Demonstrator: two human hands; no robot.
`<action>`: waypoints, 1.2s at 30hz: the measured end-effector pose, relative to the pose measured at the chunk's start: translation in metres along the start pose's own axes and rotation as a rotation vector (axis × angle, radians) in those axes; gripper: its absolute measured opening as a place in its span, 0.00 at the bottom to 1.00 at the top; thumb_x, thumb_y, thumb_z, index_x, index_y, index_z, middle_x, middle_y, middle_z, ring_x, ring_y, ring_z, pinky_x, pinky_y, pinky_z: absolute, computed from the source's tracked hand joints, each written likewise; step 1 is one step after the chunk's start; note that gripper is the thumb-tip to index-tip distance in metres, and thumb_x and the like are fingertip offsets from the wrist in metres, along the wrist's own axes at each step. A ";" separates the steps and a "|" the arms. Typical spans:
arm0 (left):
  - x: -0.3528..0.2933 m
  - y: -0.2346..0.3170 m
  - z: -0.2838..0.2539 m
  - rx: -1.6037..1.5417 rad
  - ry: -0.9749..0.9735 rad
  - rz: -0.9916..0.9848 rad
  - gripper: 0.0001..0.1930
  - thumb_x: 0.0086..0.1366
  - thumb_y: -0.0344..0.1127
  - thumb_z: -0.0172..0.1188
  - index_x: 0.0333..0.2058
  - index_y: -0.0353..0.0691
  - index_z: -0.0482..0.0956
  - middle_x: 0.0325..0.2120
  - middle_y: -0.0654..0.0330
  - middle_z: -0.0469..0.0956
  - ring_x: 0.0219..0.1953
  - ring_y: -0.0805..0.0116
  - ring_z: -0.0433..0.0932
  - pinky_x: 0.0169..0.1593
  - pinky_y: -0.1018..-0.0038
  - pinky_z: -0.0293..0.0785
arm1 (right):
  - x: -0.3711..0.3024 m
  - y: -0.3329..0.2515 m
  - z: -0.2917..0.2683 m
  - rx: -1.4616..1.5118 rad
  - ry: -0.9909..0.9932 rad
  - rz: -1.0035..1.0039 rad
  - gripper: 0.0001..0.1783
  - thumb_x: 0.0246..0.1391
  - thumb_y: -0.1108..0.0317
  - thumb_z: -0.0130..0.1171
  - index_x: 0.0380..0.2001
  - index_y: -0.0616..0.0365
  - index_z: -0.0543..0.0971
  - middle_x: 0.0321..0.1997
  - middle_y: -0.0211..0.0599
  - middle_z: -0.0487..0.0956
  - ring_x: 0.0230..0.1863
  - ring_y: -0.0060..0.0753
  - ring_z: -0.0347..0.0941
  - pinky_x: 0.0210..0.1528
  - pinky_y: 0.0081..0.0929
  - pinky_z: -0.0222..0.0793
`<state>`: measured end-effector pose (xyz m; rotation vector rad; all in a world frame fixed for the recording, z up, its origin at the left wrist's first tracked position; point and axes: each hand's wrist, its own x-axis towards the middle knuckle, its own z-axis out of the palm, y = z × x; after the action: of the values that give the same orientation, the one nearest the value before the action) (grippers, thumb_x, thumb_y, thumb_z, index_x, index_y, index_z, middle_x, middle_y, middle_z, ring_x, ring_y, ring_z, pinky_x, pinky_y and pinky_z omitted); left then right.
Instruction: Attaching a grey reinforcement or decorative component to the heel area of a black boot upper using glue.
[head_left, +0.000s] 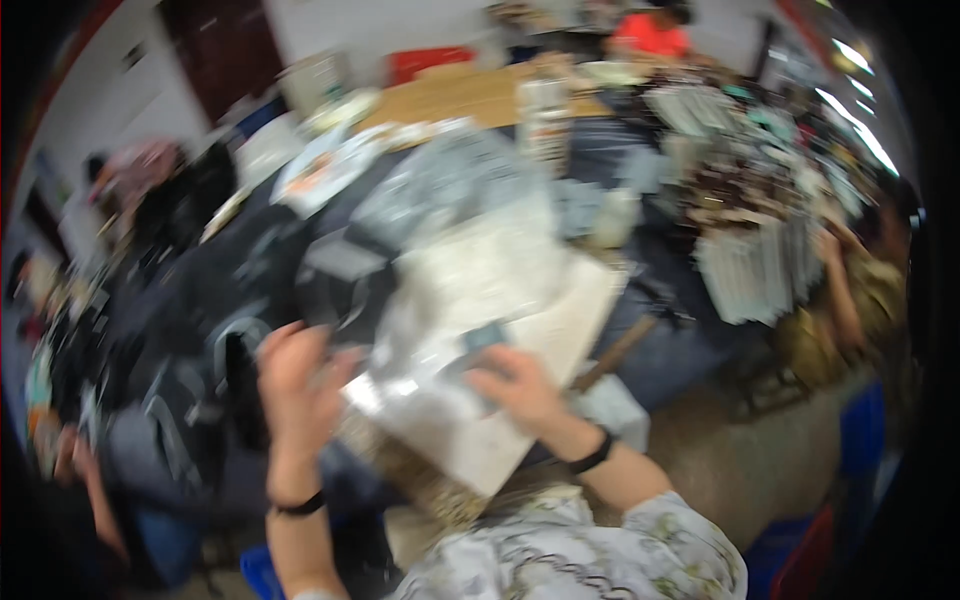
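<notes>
My right hand [520, 388] is over the white board, its thumb and fingers bent in around a small grey-blue flat piece [484, 336] that shows past the fingertips. Blur hides exactly how it is gripped. Beneath lie clear plastic film [400, 350] and a stack of whitish sheets [485, 265], both resting on the large white board [575, 310]. To the left, my left hand [300, 385] is raised at the film's edge, thumb and fingers apart, with nothing visible in it. A black item with a pale top [345, 265] sits just beyond it.
Grey plastic bags [440, 175] lie behind the sheets. A white bottle [612, 218] and a wooden-handled tool [615, 352] are to the right. Bundled pale pieces [755, 265] fill the right side, near a co-worker's arm [842, 290]. Black items [215, 300] cover the left; another person's hands [75, 455] show there.
</notes>
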<state>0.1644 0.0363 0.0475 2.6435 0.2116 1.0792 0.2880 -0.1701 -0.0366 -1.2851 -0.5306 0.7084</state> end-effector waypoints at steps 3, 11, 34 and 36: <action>0.001 0.023 -0.033 -0.514 0.057 -0.305 0.06 0.59 0.23 0.51 0.35 0.28 0.72 0.29 0.61 0.75 0.33 0.77 0.72 0.38 0.83 0.66 | 0.013 -0.011 0.019 0.120 -0.251 -0.111 0.10 0.51 0.71 0.57 0.38 0.60 0.75 0.31 0.26 0.74 0.33 0.16 0.67 0.36 0.17 0.65; -0.047 0.042 0.001 -1.072 -0.083 -0.427 0.14 0.59 0.22 0.48 0.45 0.28 0.66 0.37 0.58 0.74 0.39 0.75 0.73 0.42 0.81 0.67 | 0.007 -0.052 0.056 0.151 -0.439 -0.191 0.06 0.51 0.71 0.57 0.30 0.63 0.75 0.26 0.26 0.75 0.31 0.15 0.68 0.34 0.17 0.64; -0.051 0.054 -0.010 -1.312 -0.395 -0.642 0.22 0.58 0.22 0.40 0.53 0.31 0.64 0.46 0.60 0.70 0.48 0.77 0.66 0.52 0.78 0.60 | -0.008 -0.074 0.044 -0.438 -0.310 -0.242 0.08 0.46 0.69 0.61 0.25 0.64 0.77 0.15 0.30 0.73 0.18 0.14 0.64 0.20 0.17 0.58; -0.052 0.052 -0.009 -1.288 -0.409 -0.604 0.22 0.59 0.22 0.40 0.53 0.31 0.64 0.46 0.61 0.70 0.48 0.77 0.66 0.52 0.78 0.60 | -0.008 -0.076 0.045 -0.466 -0.307 -0.241 0.09 0.46 0.68 0.61 0.25 0.64 0.77 0.15 0.31 0.73 0.17 0.15 0.64 0.19 0.18 0.58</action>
<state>0.1222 -0.0232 0.0352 1.4029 0.1327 0.2397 0.2642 -0.1552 0.0474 -1.5156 -1.1316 0.5998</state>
